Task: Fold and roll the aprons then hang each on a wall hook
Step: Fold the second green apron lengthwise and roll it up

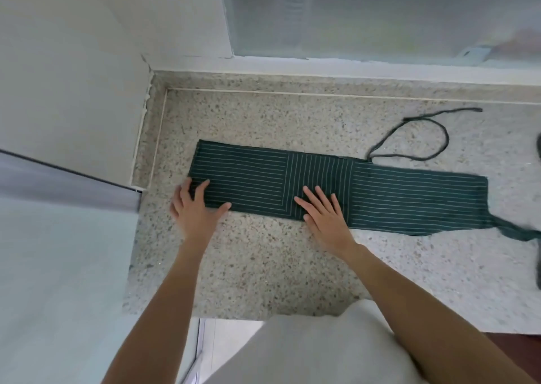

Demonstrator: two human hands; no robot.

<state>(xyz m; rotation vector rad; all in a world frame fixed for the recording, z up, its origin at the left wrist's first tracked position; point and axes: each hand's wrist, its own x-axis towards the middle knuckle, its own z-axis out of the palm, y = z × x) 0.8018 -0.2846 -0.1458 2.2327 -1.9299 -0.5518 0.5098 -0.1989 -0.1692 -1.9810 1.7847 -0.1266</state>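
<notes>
A dark green apron [409, 202] with thin white stripes lies folded into a long narrow strip on the speckled stone counter [263, 266]. Its neck strap [421, 138] loops out behind it, and a waist tie [518, 233] trails off its right end. My left hand [194, 208] lies flat on the strip's left end, fingers straight, thumb along the near edge. My right hand [325, 212] presses flat on the middle of the strip with fingers spread. Neither hand grips the cloth.
A white wall [73, 76] closes the counter on the left and a frosted window [366, 15] stands behind it. A dark object [538, 149] shows at the right edge. The counter's front edge [234, 315] is near my body.
</notes>
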